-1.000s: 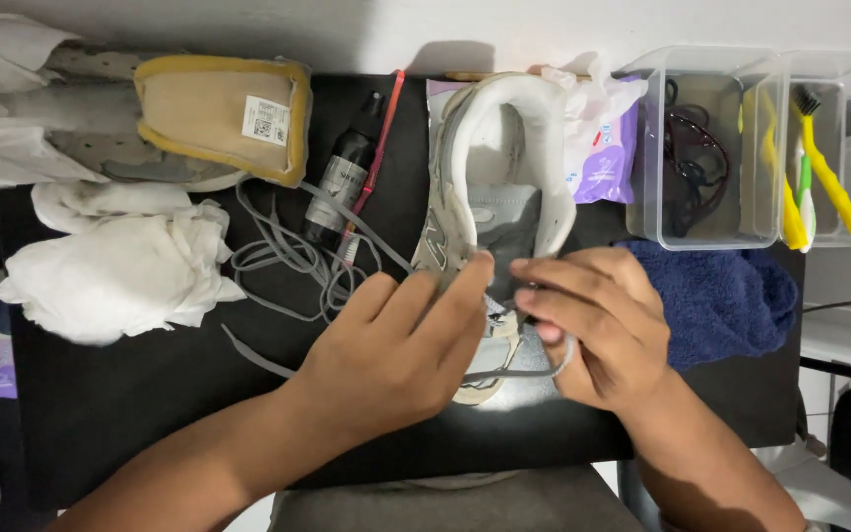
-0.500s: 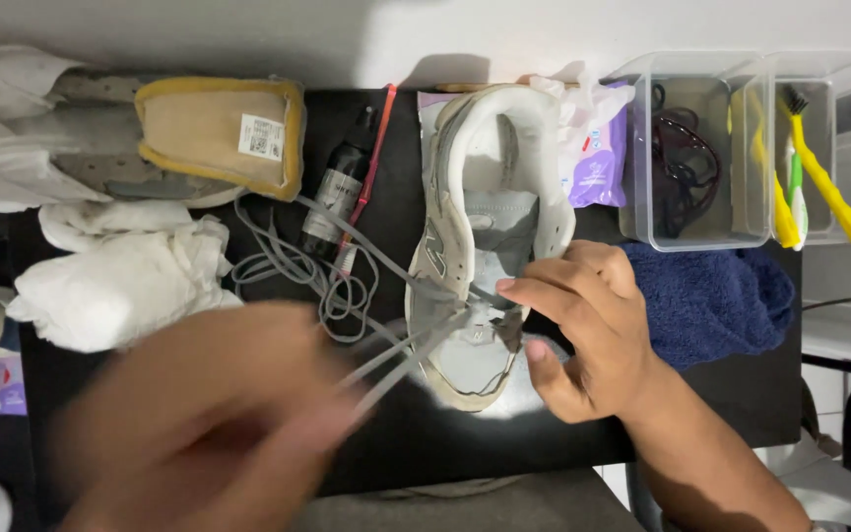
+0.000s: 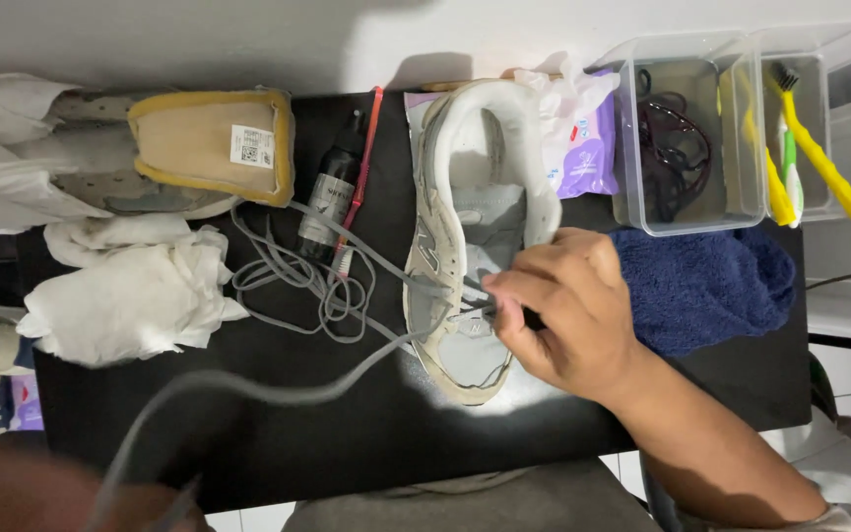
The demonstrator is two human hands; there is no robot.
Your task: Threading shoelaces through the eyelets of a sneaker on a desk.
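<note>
The right hand (image 3: 568,310) pinches the shoe (image 3: 475,236) at its eyelets, mid-table. The left hand (image 3: 12,488), blurred, seems closed on the lace (image 3: 278,389). The lace looks limp and light, best held near its tip.

left hand (image 3: 12,493) swung from the shoe (image 3: 470,246) to bottom-left, grey lace (image 3: 278,389) drawn out

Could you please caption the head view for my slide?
Right hand steadies a grey shoe while the blurred left hand pulls its lace.
</note>
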